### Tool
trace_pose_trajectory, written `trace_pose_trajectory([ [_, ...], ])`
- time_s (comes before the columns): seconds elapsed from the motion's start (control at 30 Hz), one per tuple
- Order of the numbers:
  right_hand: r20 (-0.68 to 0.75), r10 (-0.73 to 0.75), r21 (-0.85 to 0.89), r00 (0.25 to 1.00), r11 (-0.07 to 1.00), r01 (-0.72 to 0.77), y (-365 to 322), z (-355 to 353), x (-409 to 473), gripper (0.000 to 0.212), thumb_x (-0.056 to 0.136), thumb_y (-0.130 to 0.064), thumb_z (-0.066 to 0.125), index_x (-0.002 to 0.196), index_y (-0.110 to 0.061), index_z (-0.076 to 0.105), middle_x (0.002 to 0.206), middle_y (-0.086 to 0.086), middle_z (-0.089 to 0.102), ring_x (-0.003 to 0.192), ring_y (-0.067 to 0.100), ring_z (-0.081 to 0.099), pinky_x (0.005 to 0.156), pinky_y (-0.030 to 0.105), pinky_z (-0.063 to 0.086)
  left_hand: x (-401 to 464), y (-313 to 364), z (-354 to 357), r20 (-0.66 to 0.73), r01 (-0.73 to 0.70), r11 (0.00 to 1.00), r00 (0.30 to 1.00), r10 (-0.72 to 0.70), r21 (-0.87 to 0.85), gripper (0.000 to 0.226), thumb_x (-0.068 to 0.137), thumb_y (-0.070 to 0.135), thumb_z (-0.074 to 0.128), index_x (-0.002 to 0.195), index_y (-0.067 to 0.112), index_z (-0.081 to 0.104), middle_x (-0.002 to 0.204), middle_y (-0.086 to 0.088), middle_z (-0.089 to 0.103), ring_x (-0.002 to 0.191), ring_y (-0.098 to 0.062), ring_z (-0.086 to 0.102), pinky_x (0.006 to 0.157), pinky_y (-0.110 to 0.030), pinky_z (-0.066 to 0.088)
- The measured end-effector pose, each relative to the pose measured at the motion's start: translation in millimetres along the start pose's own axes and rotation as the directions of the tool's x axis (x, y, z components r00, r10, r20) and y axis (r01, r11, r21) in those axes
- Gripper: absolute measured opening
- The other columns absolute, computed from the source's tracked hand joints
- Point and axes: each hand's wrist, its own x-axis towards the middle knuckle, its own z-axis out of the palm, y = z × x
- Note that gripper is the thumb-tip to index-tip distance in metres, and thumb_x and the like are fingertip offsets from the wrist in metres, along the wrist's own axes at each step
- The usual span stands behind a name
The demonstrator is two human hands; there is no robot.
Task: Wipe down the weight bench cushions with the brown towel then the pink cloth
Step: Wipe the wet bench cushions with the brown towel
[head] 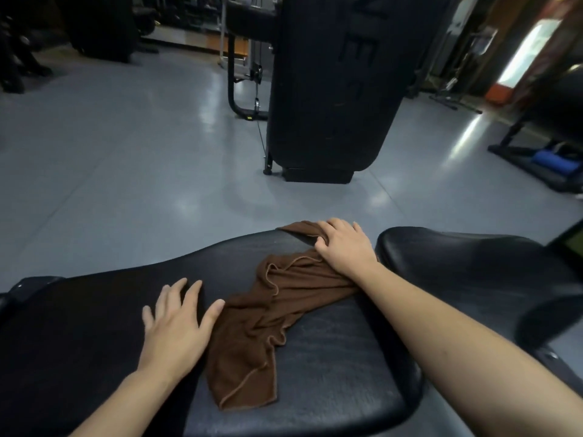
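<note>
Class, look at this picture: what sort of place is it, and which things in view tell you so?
Most likely a gym. A padded black bench cushion fills the foreground, a tall black machine with a cable stands on the smooth grey floor, and more equipment lines the far wall.

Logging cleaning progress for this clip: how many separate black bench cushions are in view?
2. The long cushion lies under both hands and the brown towel; a second cushion sits beyond a gap at the right. Its far end is cut off, so more may be hidden.
</note>
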Motion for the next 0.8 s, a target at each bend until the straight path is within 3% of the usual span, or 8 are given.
trace_pose_trajectory([
  [0.17,-0.080,0.025,0.048,0.996,0.999,-0.021,31,-5,-18,0.048,0.099,-0.031,0.040,0.144,-0.018,0.052,0.138,0.005,0.057,0.125,0.024,0.051,0.111,0.041,0.033,-1,0,11,-0.051,0.002,1.000,0.999,-0.002,-0.002,0.083,0.088,0.071,0.019,0.154,0.024,0.034,0.164,-0.003,0.022,0.155,-0.026,0.006,0.122,-0.057,0.006],
  [0.3,-0.124,0.193,0.220,0.973,0.962,-0.163,46,-18,-31,0.029,0.097,-0.017,0.042,0.116,-0.011,0.063,0.108,0.008,0.067,0.097,0.032,0.059,0.081,0.041,0.044,-1,-2,15,-0.092,0.013,1.000,0.996,-0.012,0.007,0.076,0.091,0.068,0.025,0.151,0.024,0.040,0.162,-0.002,0.028,0.153,-0.026,0.011,0.121,-0.057,0.009],
  [0.37,-0.156,0.340,0.388,0.927,0.884,-0.259,54,-34,-37,0.022,0.099,-0.018,0.039,0.105,-0.011,0.059,0.092,0.004,0.061,0.083,0.029,0.053,0.072,0.039,0.040,0,-2,18,-0.108,0.017,1.000,0.994,-0.016,0.009,0.073,0.092,0.067,0.028,0.150,0.025,0.042,0.161,-0.002,0.031,0.153,-0.026,0.014,0.121,-0.056,0.011],
  [0.43,-0.204,0.481,0.585,0.853,0.759,-0.288,64,-54,-45,0.025,0.100,-0.016,0.037,0.108,-0.015,0.061,0.094,0.000,0.060,0.085,0.023,0.052,0.075,0.035,0.038,2,-4,19,-0.122,0.015,1.000,0.992,-0.014,0.011,0.071,0.092,0.066,0.031,0.148,0.024,0.044,0.159,-0.002,0.033,0.152,-0.027,0.017,0.120,-0.057,0.013],
  [0.5,-0.205,0.555,0.740,0.806,0.627,-0.243,74,-71,-56,0.031,0.099,-0.011,0.038,0.114,-0.017,0.063,0.099,-0.005,0.064,0.091,0.017,0.057,0.078,0.029,0.041,2,-4,20,-0.133,0.011,1.000,0.991,-0.009,0.014,0.070,0.093,0.065,0.032,0.147,0.024,0.046,0.158,-0.003,0.035,0.151,-0.027,0.019,0.119,-0.057,0.014],
  [0.57,-0.163,0.576,0.878,0.801,0.454,-0.148,83,-84,-69,0.031,0.095,-0.003,0.042,0.108,-0.020,0.064,0.099,-0.008,0.068,0.091,0.011,0.063,0.077,0.022,0.048,4,-5,21,-0.134,0.008,1.000,0.991,-0.006,0.018,0.070,0.093,0.065,0.032,0.148,0.024,0.045,0.159,-0.003,0.034,0.151,-0.027,0.019,0.120,-0.055,0.014],
  [0.63,-0.124,0.567,0.948,0.814,0.310,-0.072,89,-94,-83,0.034,0.089,0.005,0.047,0.103,-0.022,0.064,0.099,0.000,0.072,0.088,0.012,0.068,0.076,0.023,0.054,4,-5,20,-0.122,-0.030,0.999,0.992,0.033,0.028,0.070,0.093,0.064,0.030,0.150,0.026,0.042,0.161,0.000,0.033,0.153,-0.023,0.018,0.122,-0.051,0.012],
  [0.8,-0.177,0.519,0.957,0.836,0.291,0.022,91,-124,-113,0.037,0.085,0.007,0.056,0.103,-0.025,0.063,0.100,0.010,0.072,0.085,0.022,0.066,0.077,0.037,0.055,5,6,15,-0.099,-0.159,0.986,0.982,0.164,0.052,0.057,0.098,0.053,0.042,0.149,0.027,0.047,0.159,0.003,0.039,0.150,-0.020,0.029,0.122,-0.046,0.022],
])
